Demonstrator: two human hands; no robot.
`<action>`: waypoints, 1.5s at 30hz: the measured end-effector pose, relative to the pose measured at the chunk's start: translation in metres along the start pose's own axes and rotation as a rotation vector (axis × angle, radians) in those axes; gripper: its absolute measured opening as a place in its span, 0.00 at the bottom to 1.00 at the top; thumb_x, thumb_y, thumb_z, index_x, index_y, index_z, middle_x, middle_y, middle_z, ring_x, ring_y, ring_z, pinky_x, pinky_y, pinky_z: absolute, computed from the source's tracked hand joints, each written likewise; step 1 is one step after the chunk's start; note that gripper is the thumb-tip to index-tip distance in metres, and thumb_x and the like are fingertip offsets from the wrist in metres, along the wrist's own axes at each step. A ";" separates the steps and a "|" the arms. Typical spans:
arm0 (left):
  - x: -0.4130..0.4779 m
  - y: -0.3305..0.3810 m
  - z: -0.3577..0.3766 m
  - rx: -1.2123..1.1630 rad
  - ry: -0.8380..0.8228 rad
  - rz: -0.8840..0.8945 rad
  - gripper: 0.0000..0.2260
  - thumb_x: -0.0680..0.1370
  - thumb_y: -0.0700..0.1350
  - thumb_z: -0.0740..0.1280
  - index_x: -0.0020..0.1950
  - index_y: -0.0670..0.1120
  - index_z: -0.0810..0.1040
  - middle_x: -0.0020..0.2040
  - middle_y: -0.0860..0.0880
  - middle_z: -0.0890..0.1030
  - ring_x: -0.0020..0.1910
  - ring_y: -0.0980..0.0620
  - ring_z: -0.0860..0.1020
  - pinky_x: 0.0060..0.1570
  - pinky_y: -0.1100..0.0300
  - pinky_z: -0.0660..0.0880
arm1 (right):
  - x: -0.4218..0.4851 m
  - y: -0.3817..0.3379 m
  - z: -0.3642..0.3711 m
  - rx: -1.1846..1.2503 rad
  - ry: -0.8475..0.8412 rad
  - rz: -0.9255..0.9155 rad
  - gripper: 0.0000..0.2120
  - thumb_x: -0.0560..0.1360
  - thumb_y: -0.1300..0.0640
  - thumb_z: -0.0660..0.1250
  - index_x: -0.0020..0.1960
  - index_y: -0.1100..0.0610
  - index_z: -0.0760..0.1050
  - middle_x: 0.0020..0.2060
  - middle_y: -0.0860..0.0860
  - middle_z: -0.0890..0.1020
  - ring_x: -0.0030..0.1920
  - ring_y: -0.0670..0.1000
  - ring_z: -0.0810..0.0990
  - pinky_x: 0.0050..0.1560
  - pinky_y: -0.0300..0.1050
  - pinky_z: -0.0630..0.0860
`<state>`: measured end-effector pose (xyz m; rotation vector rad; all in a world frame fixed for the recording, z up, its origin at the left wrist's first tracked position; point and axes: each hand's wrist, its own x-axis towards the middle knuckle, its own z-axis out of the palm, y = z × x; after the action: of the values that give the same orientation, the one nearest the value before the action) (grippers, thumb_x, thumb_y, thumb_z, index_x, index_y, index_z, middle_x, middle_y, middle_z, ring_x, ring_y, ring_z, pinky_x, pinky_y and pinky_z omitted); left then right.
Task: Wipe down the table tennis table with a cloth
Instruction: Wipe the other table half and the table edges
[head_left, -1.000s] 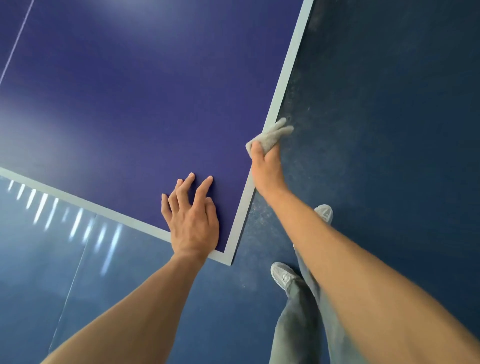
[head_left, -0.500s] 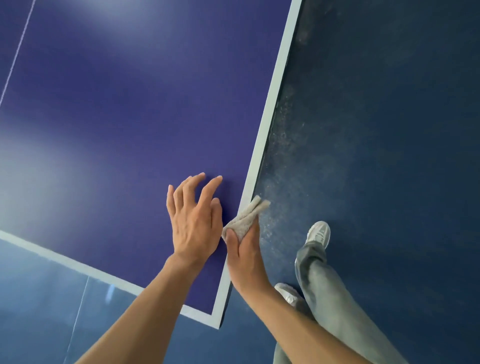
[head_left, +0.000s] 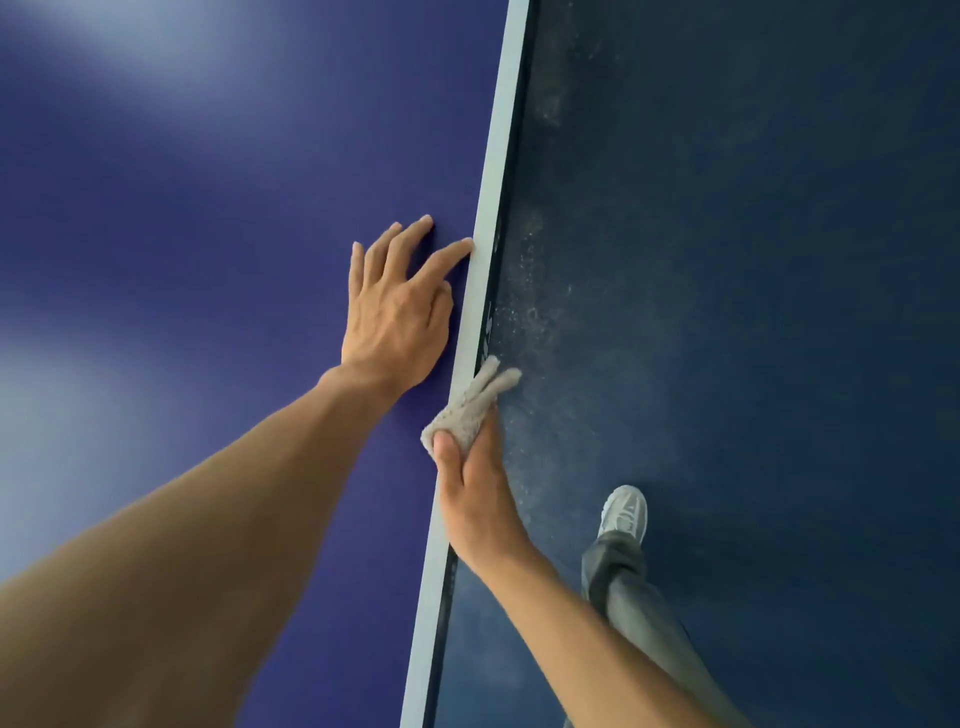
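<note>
Gripping cloth (head_left: 467, 410), R hand (head_left: 478, 499), L hand (head_left: 397, 317) splayed

Blue counter (head_left: 208, 208) fills the left side. On it the left hand (head_left: 395, 317) lies flat, fingers spread, index fingertip touching the white edge line (head_left: 491, 208). The right hand (head_left: 478, 499) grips a wadded grey cloth (head_left: 467, 410) against the counter's side edge, thumb on top. Past the edge: dark floor (head_left: 727, 260) with pale specks, grey shoe (head_left: 626, 512), grey trouser leg (head_left: 634, 597).

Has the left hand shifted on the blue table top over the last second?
Yes. The left hand slid sideways toward the table's white edge stripe: its index fingertip now touches the stripe, where blue surface separated them before.
</note>
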<state>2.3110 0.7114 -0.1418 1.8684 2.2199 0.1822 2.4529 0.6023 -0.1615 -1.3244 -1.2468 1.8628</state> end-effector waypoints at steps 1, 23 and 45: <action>0.000 0.000 0.002 -0.014 -0.001 -0.007 0.23 0.84 0.43 0.56 0.78 0.59 0.69 0.81 0.49 0.63 0.81 0.42 0.57 0.80 0.39 0.46 | -0.002 0.002 0.000 0.015 -0.017 0.031 0.35 0.85 0.50 0.57 0.84 0.50 0.40 0.80 0.56 0.60 0.79 0.50 0.62 0.79 0.49 0.61; 0.004 -0.005 0.006 -0.015 0.065 -0.013 0.22 0.82 0.45 0.55 0.76 0.46 0.71 0.78 0.48 0.69 0.79 0.44 0.62 0.80 0.41 0.52 | 0.161 -0.074 -0.038 -0.088 0.122 -0.096 0.27 0.86 0.55 0.55 0.82 0.61 0.54 0.60 0.46 0.76 0.60 0.45 0.75 0.69 0.42 0.70; 0.006 -0.007 0.009 0.023 0.043 0.008 0.22 0.82 0.44 0.55 0.77 0.46 0.69 0.78 0.47 0.68 0.78 0.41 0.63 0.80 0.38 0.53 | 0.232 -0.116 -0.058 -0.093 0.137 0.012 0.29 0.82 0.47 0.59 0.79 0.58 0.60 0.68 0.54 0.75 0.69 0.48 0.74 0.68 0.35 0.69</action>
<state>2.3056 0.7153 -0.1529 1.9026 2.2522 0.2011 2.4094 0.8639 -0.1631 -1.4852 -1.2703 1.7090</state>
